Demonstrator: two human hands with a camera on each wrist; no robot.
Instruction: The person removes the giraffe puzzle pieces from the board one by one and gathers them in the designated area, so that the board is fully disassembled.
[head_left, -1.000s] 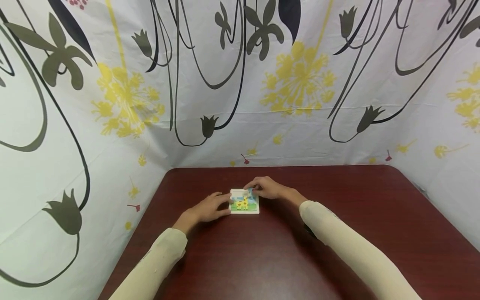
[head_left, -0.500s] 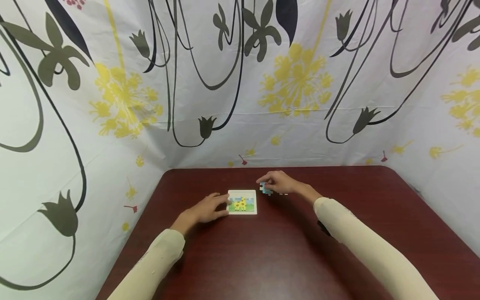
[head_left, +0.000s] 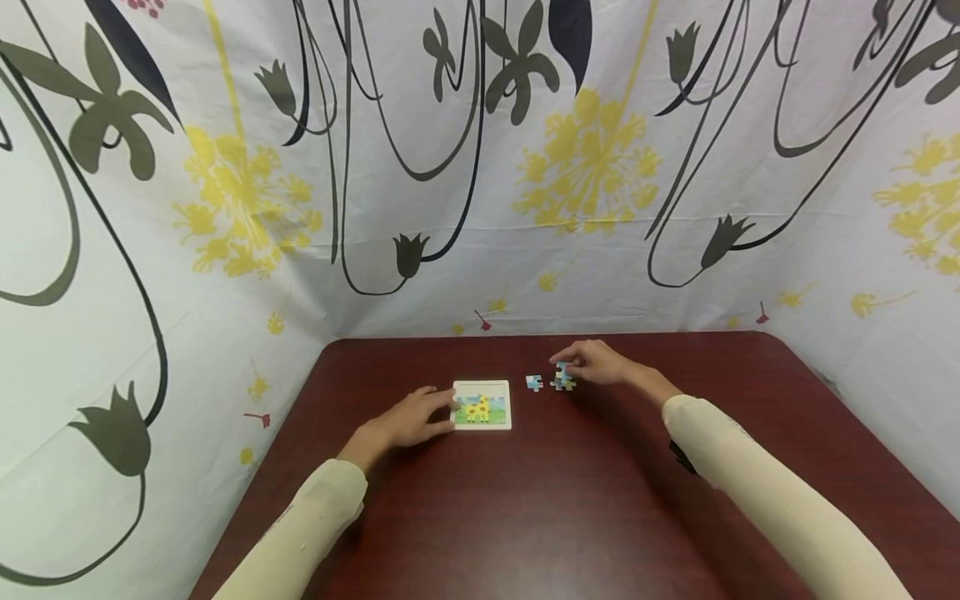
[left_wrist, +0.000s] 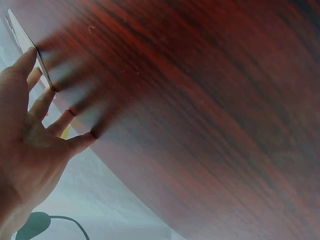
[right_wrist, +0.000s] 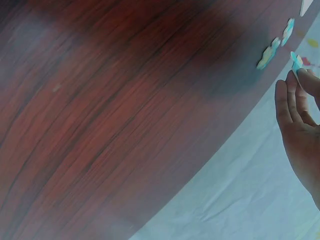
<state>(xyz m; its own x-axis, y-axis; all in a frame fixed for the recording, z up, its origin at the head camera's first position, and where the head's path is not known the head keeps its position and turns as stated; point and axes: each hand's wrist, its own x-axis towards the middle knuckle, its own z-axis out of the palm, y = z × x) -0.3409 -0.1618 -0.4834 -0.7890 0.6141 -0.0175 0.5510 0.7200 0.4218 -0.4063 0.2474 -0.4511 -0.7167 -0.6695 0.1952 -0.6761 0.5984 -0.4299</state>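
Note:
A white-framed jigsaw puzzle board (head_left: 481, 387) with a yellow giraffe on green and blue lies on the table; its upper strip is bare white. My left hand (head_left: 411, 418) rests at the board's left edge, fingers spread, and in the left wrist view its thumb and fingertips touch the board's rim and the table. To the right of the board, my right hand (head_left: 596, 362) pinches a blue jigsaw piece (right_wrist: 296, 61) between thumb and fingertips. Close below it lies a blue and yellow piece (right_wrist: 268, 54), and nearer the board a light blue piece (head_left: 534, 382).
The dark red-brown table (head_left: 480, 517) stretches out on all sides of the board. Behind its far edge hangs a white cloth (head_left: 450, 200) with grey and yellow flower prints, which also runs along both sides.
My right hand has moved right, away from over the board, with a blue jigsaw piece in its fingers. Loose pieces beside the board have come into view. The left hand has stayed put.

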